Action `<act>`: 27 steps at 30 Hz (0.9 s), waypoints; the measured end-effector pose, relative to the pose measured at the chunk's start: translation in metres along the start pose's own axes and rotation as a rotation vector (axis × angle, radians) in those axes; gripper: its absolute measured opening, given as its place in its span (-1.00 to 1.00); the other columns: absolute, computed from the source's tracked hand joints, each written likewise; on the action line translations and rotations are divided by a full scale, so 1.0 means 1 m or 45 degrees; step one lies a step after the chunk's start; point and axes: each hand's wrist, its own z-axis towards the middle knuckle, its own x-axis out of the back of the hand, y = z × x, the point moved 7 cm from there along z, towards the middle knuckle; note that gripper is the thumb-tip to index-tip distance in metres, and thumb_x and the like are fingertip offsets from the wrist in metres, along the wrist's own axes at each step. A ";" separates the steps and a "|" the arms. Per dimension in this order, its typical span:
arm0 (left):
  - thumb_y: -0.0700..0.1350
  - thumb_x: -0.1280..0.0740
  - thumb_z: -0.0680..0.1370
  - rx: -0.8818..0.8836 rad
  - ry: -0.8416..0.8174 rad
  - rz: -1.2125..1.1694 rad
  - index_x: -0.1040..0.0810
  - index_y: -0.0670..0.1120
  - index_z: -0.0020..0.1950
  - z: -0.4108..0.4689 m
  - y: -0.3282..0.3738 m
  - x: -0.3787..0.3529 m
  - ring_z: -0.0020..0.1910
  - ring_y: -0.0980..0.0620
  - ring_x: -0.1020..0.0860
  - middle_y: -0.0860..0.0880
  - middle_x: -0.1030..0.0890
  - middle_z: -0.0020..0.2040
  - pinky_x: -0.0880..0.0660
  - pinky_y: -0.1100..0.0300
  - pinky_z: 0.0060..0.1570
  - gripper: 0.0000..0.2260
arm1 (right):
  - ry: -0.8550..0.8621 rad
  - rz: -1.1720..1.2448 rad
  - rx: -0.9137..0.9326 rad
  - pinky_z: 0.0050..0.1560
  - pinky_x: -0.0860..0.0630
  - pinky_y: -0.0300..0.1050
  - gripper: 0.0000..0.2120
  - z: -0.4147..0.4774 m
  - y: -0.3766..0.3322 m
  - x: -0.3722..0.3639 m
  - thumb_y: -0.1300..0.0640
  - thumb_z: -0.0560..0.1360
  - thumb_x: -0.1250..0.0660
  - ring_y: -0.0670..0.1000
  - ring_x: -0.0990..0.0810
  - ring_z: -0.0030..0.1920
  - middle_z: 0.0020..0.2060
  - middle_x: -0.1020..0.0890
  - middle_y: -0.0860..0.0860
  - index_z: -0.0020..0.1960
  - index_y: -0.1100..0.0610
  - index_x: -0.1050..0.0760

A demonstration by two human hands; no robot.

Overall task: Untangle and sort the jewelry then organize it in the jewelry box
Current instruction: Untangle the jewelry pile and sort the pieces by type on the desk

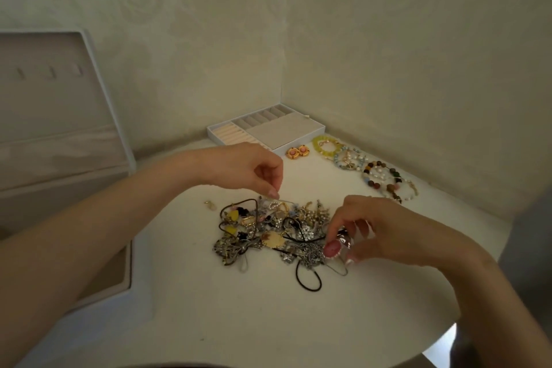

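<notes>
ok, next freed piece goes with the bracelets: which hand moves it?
Right, likely. The right hand grips a pendant at the pile's right edge, nearer the bracelets; the left hand pinches a strand farther off.

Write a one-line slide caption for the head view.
Left hand pinches a fine chain, right hand a shiny piece, over the tangled jewelry pile; sorted bracelets and tray beyond.
</notes>
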 end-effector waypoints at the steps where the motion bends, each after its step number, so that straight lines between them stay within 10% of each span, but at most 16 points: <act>1: -0.12 -0.43 0.47 0.009 0.012 -0.007 -0.53 0.04 -0.19 -0.005 -0.002 0.000 -0.28 0.29 -0.48 0.12 -0.58 -0.23 -0.38 0.47 -0.25 -0.89 | 0.005 -0.014 0.001 -0.08 -0.44 -0.11 -0.73 0.000 0.000 -0.001 0.08 0.32 -0.55 -0.12 -0.43 -0.19 -0.19 -0.47 -0.10 -0.11 -0.22 -0.57; 12: 0.10 -0.44 0.42 0.048 -0.095 0.414 -0.52 0.03 0.02 -0.025 0.007 -0.047 -0.15 0.21 -0.44 0.13 -0.53 -0.06 -0.38 0.27 -0.14 -0.74 | 0.129 -0.075 0.076 -0.15 -0.43 -0.16 -0.90 0.004 -0.004 -0.003 0.03 0.38 -0.49 -0.16 -0.43 -0.26 -0.23 -0.49 -0.08 -0.11 -0.11 -0.65; 18: 0.09 -0.34 0.50 -0.003 -0.024 0.623 -0.55 0.03 0.04 -0.025 0.010 -0.049 -0.11 0.17 -0.48 0.13 -0.55 -0.05 -0.38 0.26 -0.15 -0.81 | 0.334 0.498 0.017 -0.41 -0.41 -0.28 -0.86 0.001 0.001 0.015 0.28 0.45 -0.42 -0.07 -0.48 -0.50 -0.50 -0.60 0.03 -0.12 0.06 -0.66; 27: 0.05 -0.40 0.48 0.151 0.228 0.116 -0.57 -0.02 -0.15 -0.014 -0.006 -0.018 -0.24 0.20 -0.55 0.13 -0.60 -0.25 -0.47 0.33 -0.21 -0.85 | 0.362 1.017 -0.073 -0.31 -0.61 -0.11 -0.87 0.016 0.004 0.030 0.29 0.48 -0.33 0.20 -0.69 -0.22 -0.09 -0.71 0.12 0.01 0.23 -0.59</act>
